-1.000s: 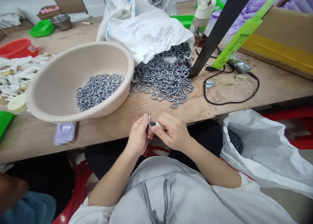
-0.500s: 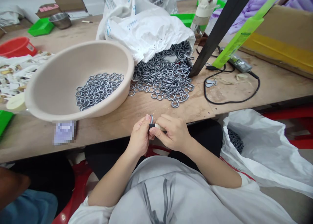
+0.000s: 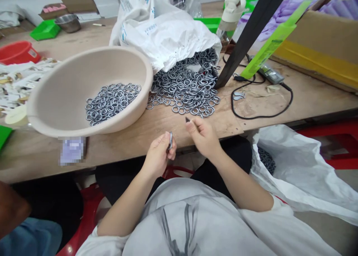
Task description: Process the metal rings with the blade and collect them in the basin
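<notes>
My left hand (image 3: pixel 160 151) is closed, pinching a grey metal ring (image 3: pixel 170 140) between thumb and fingers in front of the table edge. My right hand (image 3: pixel 203 134) is closed around a small tool with a dark pointed tip (image 3: pixel 187 119); the rest of the tool is mostly hidden by the fingers. Just beyond that hand lies a heap of grey metal rings (image 3: pixel 190 88), spilling from a white sack (image 3: pixel 170 36). To the left, a beige basin (image 3: pixel 58 95) contains more of these rings (image 3: pixel 112 101).
A black post (image 3: pixel 246 43) and a bright green strip (image 3: pixel 275 43) rise right of the heap. A looped black cable (image 3: pixel 263 117) lies near them. An open white bag (image 3: pixel 299 166) with dark rings sits low on the right. Another person's arm (image 3: pixel 12 211) shows lower left.
My hands have moved apart. My right hand went up and right with the tool, away from the ring, toward the heap. My left hand stays low, still holding the ring.
</notes>
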